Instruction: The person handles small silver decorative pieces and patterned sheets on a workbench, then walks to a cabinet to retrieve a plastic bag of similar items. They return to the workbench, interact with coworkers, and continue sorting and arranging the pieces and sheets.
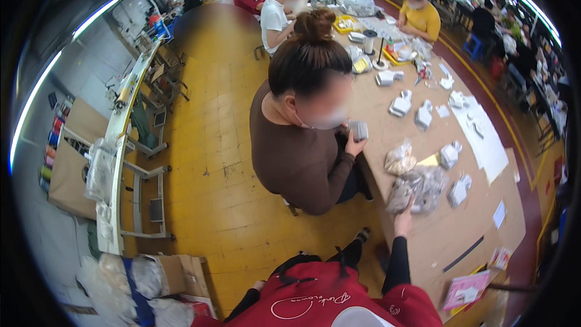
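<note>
My right hand (403, 221) reaches over the near edge of the table, a finger stretched out to the clear plastic bag (423, 186) of small brownish-grey pieces. The fingertip meets the bag's near side; no grip on it shows. Behind that bag sits a smaller bag (400, 158) of pale pieces, with a yellow slip (430, 160) next to it. Bundles of grey-white cut pieces (460, 191) lie to the right and farther back. Low beside my body, my left hand (259, 285) shows only in part, its fingers too small to make out.
A seated co-worker in brown holds a grey stack (358, 130) at the table's left edge. White paper sheets (481, 136), a dark strip (463, 254) and a pink booklet (466, 289) lie on the brown tabletop (436, 236). Boxes and bags (163, 275) stand at lower left.
</note>
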`<state>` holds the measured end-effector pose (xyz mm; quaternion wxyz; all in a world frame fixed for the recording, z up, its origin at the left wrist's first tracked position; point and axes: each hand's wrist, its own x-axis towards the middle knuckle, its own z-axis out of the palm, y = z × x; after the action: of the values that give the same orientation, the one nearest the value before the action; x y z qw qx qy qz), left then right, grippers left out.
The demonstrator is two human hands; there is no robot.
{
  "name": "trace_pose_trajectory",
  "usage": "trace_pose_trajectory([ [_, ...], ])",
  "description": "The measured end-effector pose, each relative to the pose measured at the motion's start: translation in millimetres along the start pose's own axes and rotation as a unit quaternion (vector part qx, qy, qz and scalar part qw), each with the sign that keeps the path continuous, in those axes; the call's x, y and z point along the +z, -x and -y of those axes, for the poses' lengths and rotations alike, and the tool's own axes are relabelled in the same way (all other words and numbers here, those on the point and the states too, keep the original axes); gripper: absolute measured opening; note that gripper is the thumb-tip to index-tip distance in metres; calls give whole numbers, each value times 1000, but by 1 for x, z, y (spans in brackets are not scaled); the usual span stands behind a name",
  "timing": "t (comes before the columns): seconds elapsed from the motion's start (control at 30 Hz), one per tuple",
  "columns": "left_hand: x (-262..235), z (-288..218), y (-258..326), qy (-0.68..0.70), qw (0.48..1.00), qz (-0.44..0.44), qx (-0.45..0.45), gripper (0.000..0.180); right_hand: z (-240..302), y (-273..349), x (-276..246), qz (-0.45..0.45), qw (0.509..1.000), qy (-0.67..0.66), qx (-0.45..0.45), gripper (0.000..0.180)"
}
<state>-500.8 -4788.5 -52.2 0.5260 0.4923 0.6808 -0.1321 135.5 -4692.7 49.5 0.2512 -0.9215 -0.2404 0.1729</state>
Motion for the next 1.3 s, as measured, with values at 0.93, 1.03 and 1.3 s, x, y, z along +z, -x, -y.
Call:
trace_pose_trajectory([
  [0.93, -93, -98, -52, 101, 991, 25, 81, 27, -32, -4, 58, -122, 612, -738, 257, 31],
  [1.03, -94, -127, -56, 108, 991, 17, 83, 28, -42, -38, 46, -40, 549, -786, 282, 33],
  [1.3, -86, -156, -45, 116, 987, -33, 107, 28, -26, -56, 16, -43, 632, -710, 309, 43],
])
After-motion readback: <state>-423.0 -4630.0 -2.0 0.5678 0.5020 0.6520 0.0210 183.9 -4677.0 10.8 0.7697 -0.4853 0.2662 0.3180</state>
